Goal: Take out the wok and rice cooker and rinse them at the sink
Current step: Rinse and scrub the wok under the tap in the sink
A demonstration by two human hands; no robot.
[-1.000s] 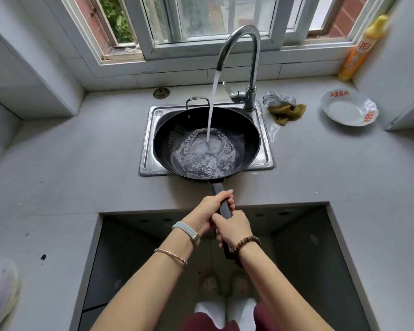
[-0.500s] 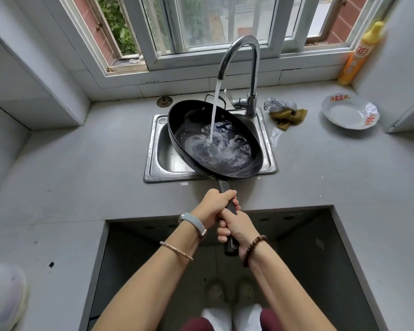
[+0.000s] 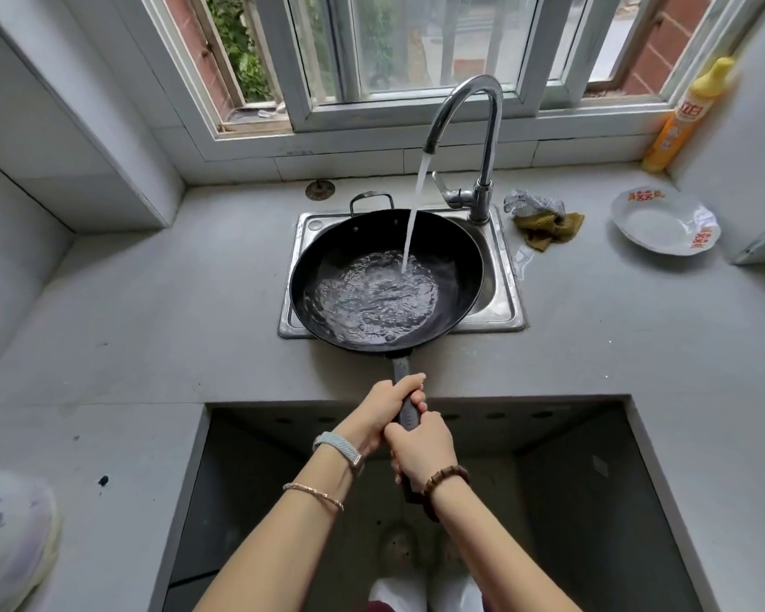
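Tilted half a second ago, the wok is now level over the sink, with water pooling inside as the faucet pours into it (right of centre). A person's left hand and right hand grasp the handle, fingers clenched round it, above the counter edge.

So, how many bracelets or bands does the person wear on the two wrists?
3. A grey band and a thin gold-coloured bracelet are on the left wrist, and a brown bead bracelet is on the right wrist. The undersides of the wrists are hidden.
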